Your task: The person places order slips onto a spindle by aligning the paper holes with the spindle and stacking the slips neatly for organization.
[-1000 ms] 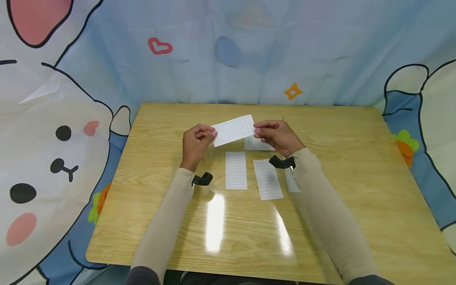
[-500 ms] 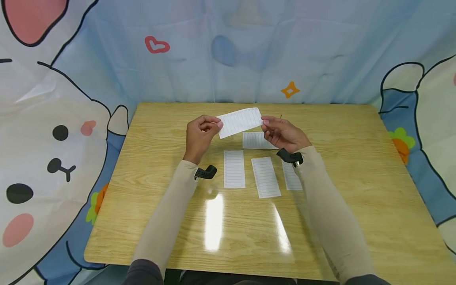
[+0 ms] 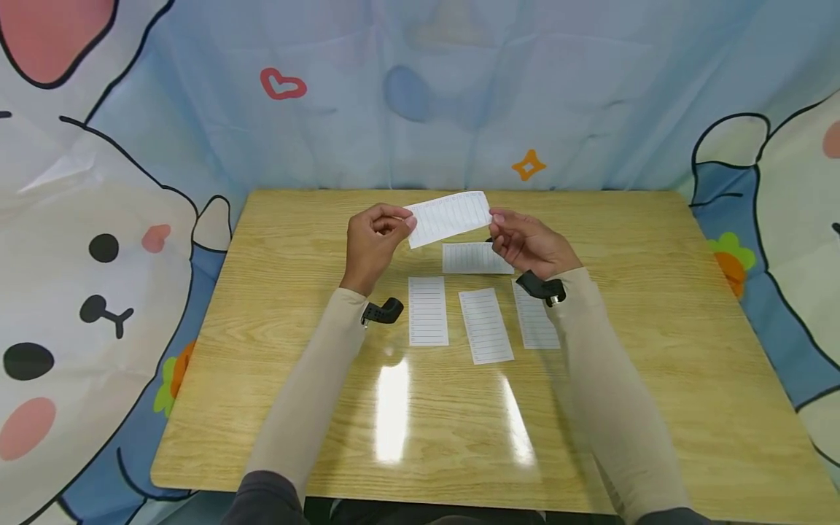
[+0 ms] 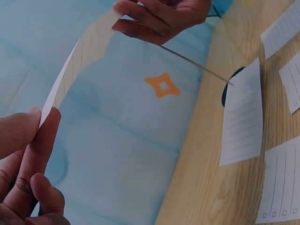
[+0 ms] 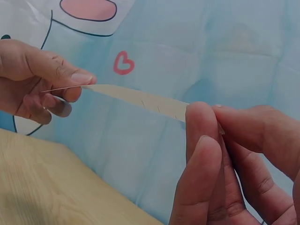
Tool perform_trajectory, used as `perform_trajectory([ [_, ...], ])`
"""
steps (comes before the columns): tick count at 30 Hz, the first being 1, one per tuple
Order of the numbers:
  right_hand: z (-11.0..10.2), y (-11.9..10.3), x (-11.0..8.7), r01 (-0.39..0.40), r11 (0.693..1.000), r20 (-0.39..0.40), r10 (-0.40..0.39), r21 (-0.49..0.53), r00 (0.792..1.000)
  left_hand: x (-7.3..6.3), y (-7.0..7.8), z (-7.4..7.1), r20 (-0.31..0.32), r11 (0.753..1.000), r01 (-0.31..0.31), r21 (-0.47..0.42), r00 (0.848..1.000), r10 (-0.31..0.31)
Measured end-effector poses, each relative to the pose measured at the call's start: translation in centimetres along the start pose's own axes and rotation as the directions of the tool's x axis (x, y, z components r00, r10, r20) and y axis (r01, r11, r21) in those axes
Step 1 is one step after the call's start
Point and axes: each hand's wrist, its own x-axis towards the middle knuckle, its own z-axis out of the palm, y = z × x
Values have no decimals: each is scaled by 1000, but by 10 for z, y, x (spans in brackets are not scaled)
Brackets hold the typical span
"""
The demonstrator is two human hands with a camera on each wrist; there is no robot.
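Note:
Between both hands, raised over the far part of the table, is a narrow white sheet of lined paper (image 3: pixel 449 217). My left hand (image 3: pixel 372 244) pinches its left end between thumb and forefinger. At the other end, my right hand (image 3: pixel 534 244) pinches the corner with thumb and fingertips. In the left wrist view the held lined paper (image 4: pixel 70 75) bows in a curve. Below the hands, a similar lined sheet (image 3: pixel 469 259) lies crosswise on the table. Nearer the body are lined sheets lying lengthwise: a left one (image 3: pixel 428 312), a middle one (image 3: pixel 486 326) and a right one (image 3: pixel 534 317), partly under the wrist camera.
A thin metal rod (image 4: pixel 194 64) rises from a dark round base (image 4: pixel 226 96) behind the crosswise sheet; the right hand hides its upper part. The wooden table (image 3: pixel 295 292) meets a blue cartoon-printed curtain (image 3: pixel 341 138) along its back edge.
Both hands have lifted the held sheet up and slightly to the right. More of the crosswise sheet and the right sheet now shows. Both pinches stay in place.

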Motion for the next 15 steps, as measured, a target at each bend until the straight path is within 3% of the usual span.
perform_trajectory([
  [9, -6, -5, -6, 20, 994, 2, -21, 110, 1000, 5, 8, 12, 24, 1000, -8, -18, 1000, 9],
  [15, -12, -6, -9, 3, 972, 26, -9, 234, 1000, 8, 11, 19, 43, 999, -14, -30, 999, 15],
])
